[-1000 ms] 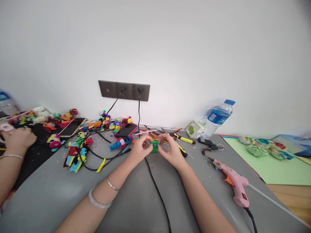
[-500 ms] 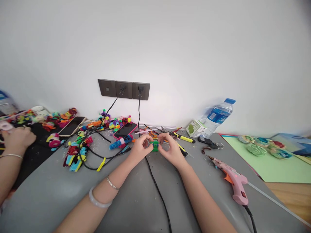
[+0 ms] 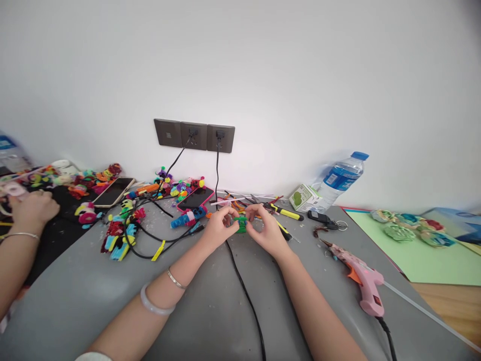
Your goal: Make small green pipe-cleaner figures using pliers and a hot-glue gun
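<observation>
A small green pipe-cleaner piece (image 3: 241,225) is held between my two hands above the grey table. My left hand (image 3: 221,225) pinches its left side with thumb and fingertips. On the right side, my right hand (image 3: 262,226) grips it the same way, fingers curled. The piece's fine shape is too small to make out. Just behind my hands lie loose orange and brown pipe cleaners (image 3: 237,204) and yellow-handled cutters (image 3: 287,213). Left of my left hand is a blue pipe-cleaner figure (image 3: 188,217).
A pink glue gun (image 3: 363,278) lies at right, its cord running forward. Behind it are car keys (image 3: 326,220), a small box (image 3: 302,197) and a water bottle (image 3: 341,178). Black cables (image 3: 246,296) cross the table. Another person's hand (image 3: 35,213) holds tape at far left.
My hands keep hold of the green pipe-cleaner piece in nearly the same pose. The view has shifted slightly, and the other person's hand sits a little further right.
</observation>
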Demonstrator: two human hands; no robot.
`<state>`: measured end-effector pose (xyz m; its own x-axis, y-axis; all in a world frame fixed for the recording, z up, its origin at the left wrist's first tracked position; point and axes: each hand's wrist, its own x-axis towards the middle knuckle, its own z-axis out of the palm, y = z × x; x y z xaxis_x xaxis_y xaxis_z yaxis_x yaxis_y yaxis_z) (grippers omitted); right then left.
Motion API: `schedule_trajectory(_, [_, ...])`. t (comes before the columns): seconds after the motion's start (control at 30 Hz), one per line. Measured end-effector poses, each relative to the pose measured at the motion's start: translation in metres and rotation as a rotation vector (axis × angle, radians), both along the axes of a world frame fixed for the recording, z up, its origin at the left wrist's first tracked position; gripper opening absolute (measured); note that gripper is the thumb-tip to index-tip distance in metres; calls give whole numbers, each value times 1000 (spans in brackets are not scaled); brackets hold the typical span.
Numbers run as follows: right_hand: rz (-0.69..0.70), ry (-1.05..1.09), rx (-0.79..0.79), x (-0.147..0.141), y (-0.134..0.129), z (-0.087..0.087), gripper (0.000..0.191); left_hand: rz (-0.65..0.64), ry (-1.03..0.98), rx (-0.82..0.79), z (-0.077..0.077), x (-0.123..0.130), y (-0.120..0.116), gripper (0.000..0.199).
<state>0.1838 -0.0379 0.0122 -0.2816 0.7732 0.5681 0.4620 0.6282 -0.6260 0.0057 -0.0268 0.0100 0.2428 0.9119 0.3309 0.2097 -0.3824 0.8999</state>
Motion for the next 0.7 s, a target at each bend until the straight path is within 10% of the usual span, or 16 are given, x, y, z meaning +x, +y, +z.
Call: schedule_trajectory(0.7, [-52, 4, -69, 5, 0, -1, 23, -21, 10, 12, -2, 2, 0, 11])
